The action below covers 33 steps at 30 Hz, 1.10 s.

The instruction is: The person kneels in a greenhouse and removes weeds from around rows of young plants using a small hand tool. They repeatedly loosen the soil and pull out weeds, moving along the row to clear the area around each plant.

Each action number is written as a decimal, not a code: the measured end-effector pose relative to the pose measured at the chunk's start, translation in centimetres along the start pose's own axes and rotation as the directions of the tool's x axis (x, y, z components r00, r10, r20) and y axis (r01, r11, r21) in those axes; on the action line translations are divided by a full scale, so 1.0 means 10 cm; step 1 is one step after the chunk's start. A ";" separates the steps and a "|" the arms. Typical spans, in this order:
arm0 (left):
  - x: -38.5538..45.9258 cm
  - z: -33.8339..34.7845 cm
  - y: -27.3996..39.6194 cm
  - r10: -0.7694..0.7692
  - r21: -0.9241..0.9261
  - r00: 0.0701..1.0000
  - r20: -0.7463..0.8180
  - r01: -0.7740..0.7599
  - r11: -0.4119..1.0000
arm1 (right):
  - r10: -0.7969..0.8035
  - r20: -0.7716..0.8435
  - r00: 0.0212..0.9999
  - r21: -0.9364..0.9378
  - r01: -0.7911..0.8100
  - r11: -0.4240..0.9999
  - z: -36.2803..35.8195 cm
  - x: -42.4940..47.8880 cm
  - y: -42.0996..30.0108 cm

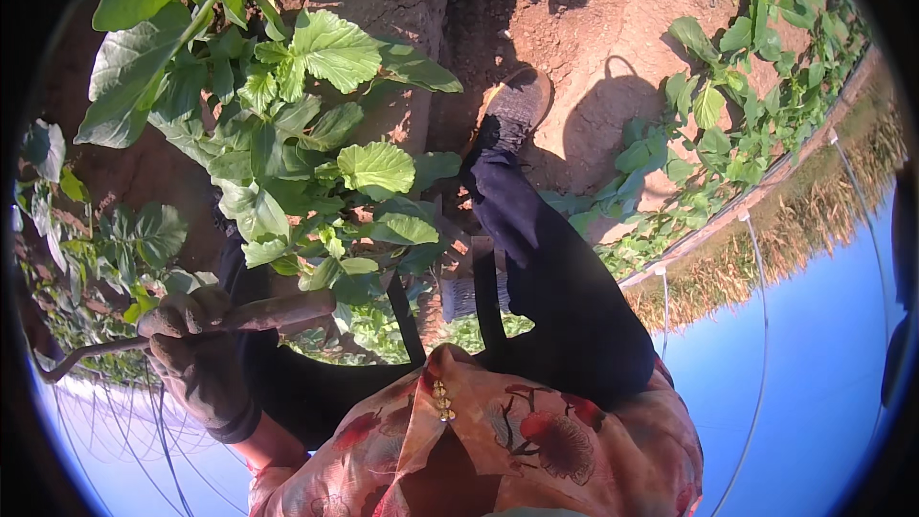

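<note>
My left hand (204,359), in a dark, soiled glove, is closed around a hand tool at the left. The tool's thick, worn handle (283,310) points right, and its thin bent metal shank (90,352) sticks out to the left, curving at its far end. Just above the hand in the picture grows a large leafy green plant (287,151) with broad lobed leaves, some sunlit. Its base is hidden by leaves. My right hand is out of view. Before me are my dark-trousered leg (553,258) and a shoe (520,97) on reddish soil.
More leafy plants (725,115) run along the right edge, beside a pale border strip and thin hoops (761,287). Other plants (115,244) stand at the left. Two dark straps (488,294) hang between my legs. Dry vegetation (790,237) lies beyond the border.
</note>
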State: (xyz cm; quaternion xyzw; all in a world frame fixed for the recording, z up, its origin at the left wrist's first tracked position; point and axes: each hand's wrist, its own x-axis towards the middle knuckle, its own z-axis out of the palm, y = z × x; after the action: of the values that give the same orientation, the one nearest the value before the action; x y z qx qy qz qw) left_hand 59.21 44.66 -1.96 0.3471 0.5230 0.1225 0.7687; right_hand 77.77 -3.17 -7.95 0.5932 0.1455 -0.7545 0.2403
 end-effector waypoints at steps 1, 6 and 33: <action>0.01 -0.10 -0.04 -0.018 -0.046 1.000 -0.006 0.017 0.999 | -0.003 -0.005 1.000 -0.006 0.003 1.000 -0.03 -0.05 0.02; -0.31 -0.18 -0.17 0.019 -0.032 0.975 -0.223 -0.027 0.999 | -0.092 -0.066 0.994 -0.090 0.086 0.992 -0.24 -0.09 0.16; -1.96 -0.16 -1.30 0.325 0.041 0.936 0.134 -0.333 0.942 | -0.452 -0.754 0.476 -0.091 0.607 0.790 0.63 0.86 1.11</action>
State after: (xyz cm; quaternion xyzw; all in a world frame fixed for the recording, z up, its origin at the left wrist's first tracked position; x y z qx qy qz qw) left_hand 47.20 25.03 3.24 0.4609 0.4119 0.2110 0.7572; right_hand 76.99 -17.31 -13.92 0.7914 0.3347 -0.4909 -0.1442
